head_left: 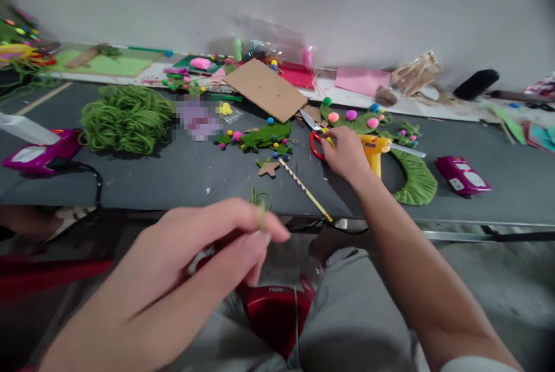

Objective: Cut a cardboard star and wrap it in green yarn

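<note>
Close to the camera, my left hand [208, 268] pinches a thin piece of green yarn [261, 214] between thumb and fingers. Farther off, at the table's right half, my right hand [347, 155] has its fingers on the red-handled scissors [315, 143], whose blades point away to the back left. Part of the handles is hidden under my fingers. Just right of that hand are a yellow glue gun [373, 149] with a clear glue stick and a green yarn-wrapped ring [418, 181]. A patterned pencil [306, 190] and a brown star-shaped piece [269, 169] lie between my hands.
A large bundle of green yarn [125, 120] sits at the left beside a purple box [41, 155]. Green pieces with colourful pompoms [266, 136] and a brown cardboard sheet [266, 89] lie mid-table. Another purple box [463, 176] stands at the right. A black cable [97, 178] hangs over the front edge.
</note>
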